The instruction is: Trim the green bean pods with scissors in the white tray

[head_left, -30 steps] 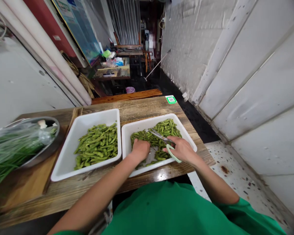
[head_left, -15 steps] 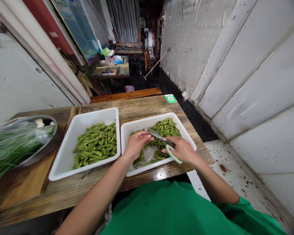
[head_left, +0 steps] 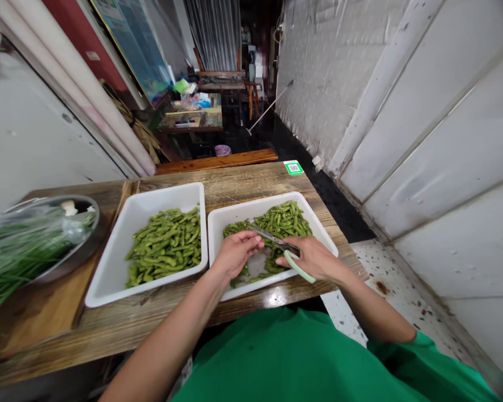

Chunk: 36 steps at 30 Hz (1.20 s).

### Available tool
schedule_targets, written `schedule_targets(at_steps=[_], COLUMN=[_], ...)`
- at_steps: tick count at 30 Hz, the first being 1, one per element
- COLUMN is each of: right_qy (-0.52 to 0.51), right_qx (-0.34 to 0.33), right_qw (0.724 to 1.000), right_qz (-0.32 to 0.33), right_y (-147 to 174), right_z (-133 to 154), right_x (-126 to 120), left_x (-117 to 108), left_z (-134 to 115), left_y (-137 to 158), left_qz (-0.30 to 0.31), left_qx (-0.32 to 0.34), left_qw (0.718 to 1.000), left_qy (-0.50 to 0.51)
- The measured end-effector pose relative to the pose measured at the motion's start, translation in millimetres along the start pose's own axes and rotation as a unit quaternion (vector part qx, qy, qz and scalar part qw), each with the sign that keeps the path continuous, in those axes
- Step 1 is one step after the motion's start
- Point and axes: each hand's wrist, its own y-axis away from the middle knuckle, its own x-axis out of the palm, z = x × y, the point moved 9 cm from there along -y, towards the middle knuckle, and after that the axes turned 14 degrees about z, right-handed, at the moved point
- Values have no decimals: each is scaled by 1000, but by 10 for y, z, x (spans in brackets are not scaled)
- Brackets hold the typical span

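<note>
My right hand (head_left: pixel 312 257) grips scissors (head_left: pixel 279 241) with pale green handles, their blades pointing left over the right white tray (head_left: pixel 324 237). Close to the blade tips, my left hand (head_left: pixel 237 254) is closed in a pinch; whatever lies between its fingertips is too small to make out. Green edamame pods (head_left: pixel 287 219) are heaped at the back of this tray, with more along its front and a bare wet patch in the middle. Directly left stands a second white tray (head_left: pixel 109 268) holding a larger pile of edamame pods (head_left: pixel 165 245).
A metal bowl (head_left: pixel 94 237) with bagged green vegetables sits on a wooden board (head_left: pixel 37 315) at the left of the wooden table (head_left: pixel 235 187). A green QR-code card (head_left: pixel 293 167) lies at the far right corner. A bench (head_left: pixel 218 162) stands beyond, with a white wall to the right.
Both hands and the scissors have shifted only slightly within the same area. The blades sit a little lower at their tips, near the left fingertips. The view has moved a little.
</note>
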Motion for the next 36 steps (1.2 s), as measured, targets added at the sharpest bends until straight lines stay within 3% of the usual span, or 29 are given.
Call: schedule_targets(at_steps=[11, 17, 24, 31, 36], right_qy=[36, 49, 62, 61, 56], right_qx=[-7, -5, -25, -27, -24], right_qw=[998, 998, 998, 998, 998], right_qz=[47, 39, 17, 21, 19], right_y=[-41, -41, -39, -17, -9], right_z=[7, -46, 19, 62, 49], right_x=[-9, -52, -67, -77, -81], left_x=[-60, -159, -11, -8, 12], left_z=[260, 102, 37, -50, -22], left_y=[-33, -14, 26, 32, 35], left_qz=[-3, -43, -18, -38, -27], left_qx=[-55, -11, 12, 61, 51], left_qw=[988, 998, 1000, 997, 998], left_qy=[145, 38, -17, -6, 0])
